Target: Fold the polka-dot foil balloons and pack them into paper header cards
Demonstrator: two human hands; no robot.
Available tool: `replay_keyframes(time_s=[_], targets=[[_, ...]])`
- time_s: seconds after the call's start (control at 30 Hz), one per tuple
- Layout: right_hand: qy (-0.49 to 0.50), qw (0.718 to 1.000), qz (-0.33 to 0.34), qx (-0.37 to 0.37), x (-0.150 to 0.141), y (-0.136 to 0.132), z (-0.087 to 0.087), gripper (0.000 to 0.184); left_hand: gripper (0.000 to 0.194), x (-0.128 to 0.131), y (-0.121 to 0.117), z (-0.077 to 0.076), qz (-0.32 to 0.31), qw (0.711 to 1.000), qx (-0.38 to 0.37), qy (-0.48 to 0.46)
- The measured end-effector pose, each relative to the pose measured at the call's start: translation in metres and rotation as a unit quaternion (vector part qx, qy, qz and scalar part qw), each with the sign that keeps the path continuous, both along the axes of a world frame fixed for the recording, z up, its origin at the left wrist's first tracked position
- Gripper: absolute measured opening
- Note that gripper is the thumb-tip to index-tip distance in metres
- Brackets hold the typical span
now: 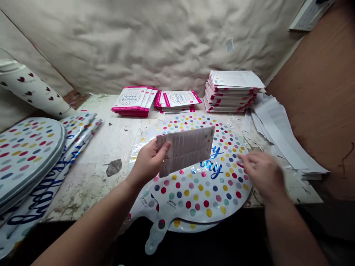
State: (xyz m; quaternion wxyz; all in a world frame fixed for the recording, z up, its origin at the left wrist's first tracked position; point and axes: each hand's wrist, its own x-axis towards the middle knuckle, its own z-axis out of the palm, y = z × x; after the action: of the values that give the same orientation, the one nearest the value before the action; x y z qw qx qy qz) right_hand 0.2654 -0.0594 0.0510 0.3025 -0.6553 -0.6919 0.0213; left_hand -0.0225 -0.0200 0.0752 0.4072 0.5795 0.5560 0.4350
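My left hand [151, 160] grips a flat printed packet [187, 147] by its left end, thumb on the face that carries small grey text. The packet is held tilted above a flat foil balloon [199, 199] with coloured dots and blue lettering, partly hiding the letters. Another dotted balloon lies beneath it, and their pale tails [155, 236] hang over the table's front edge. To the right, my right hand [262, 171] hovers over the balloon's right rim, blurred by motion. Its fingers are pinched together; a small pink bit shows near the fingertips, and I cannot tell what it is.
Pink-edged birthday packets [130, 99] are piled at the back, with more packets [179, 99] beside them. A taller packet stack [233, 92] stands back right, near loose white paper sheets [285, 136]. Flat dotted balloons [27, 151] and a heart-patterned roll [36, 88] occupy the left.
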Motion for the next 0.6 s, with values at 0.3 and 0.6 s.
replay_keyframes(time_s=[0.3,0.6], targets=[[0.314,0.928,0.200,0.022,-0.049,0.022,0.035,0.022,0.035,0.017,-0.013,0.063,-0.047,0.985,0.167,0.005],[0.552,0.832,0.014,0.053,-0.020,0.062,0.001,0.046,0.037,0.024,0.115,0.013,-0.078,0.912,0.298,0.270]])
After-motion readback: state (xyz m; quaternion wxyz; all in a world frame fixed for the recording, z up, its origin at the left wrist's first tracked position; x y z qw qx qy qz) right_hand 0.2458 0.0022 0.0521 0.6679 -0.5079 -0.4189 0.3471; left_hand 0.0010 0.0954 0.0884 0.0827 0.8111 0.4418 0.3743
